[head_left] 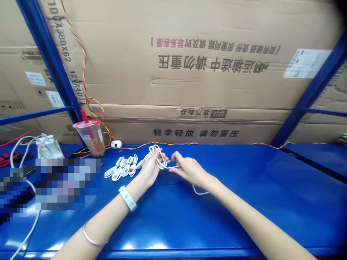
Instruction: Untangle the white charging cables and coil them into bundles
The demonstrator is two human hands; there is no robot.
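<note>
Our left hand (150,169) was closed around the gathered loops of a white charging cable (158,157), its fingers curled so that the coils stayed bunched above the blue steel surface (244,206) rather than sliding apart, we judged. Our right hand (188,171) was nearly closed too, with its thumb and forefinger seeming to pinch one strand just beside the loops (the pinch looked firm enough to keep that strand taut), while the cable's loose tail (200,191) drooped under the wrist to the surface. A white wristband (127,198) circled our left wrist. Further left lay white cables bound into neat bundles (121,168), set side by side, apparently to keep each one separate and within reach. Behind them stood a plastic bubble tea cup (89,137) with a red straw, near a twisted red-and-yellow wire (85,77), and cardboard cartons (217,79) filled the blue shelf frame (51,61) beyond
</note>
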